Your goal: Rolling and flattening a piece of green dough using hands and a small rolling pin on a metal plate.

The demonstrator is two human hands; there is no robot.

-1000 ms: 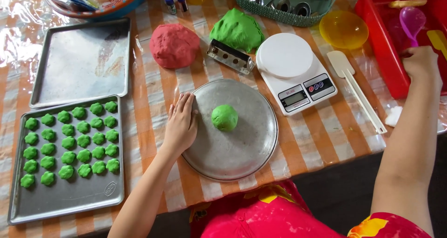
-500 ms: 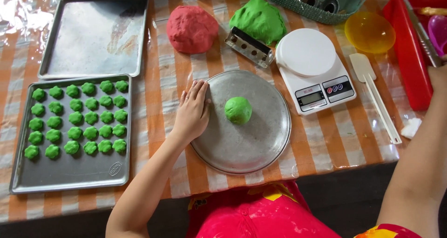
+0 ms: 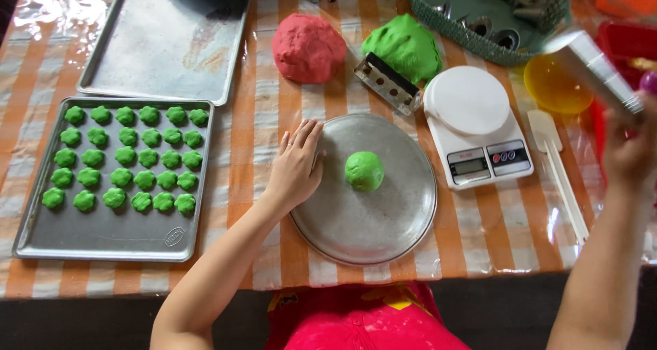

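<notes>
While hands (image 3: pixel 295 164) steady round tray (image 3: pixel 383 234), green dough ball (image 3: pixel 364 171) inside

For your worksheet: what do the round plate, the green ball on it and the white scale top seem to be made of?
Round plate: probably metal, dull grey with a scuffed, faintly reflective sheen.
Green ball: looks like soft dough, matte and slightly uneven.
Scale top: likely plastic, smooth plain white, though the picture leaves that open.

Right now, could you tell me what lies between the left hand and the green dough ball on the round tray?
Nothing: in the head view, only bare metal of the round tray separates the left hand, resting on its rim, from the green dough ball.
</notes>
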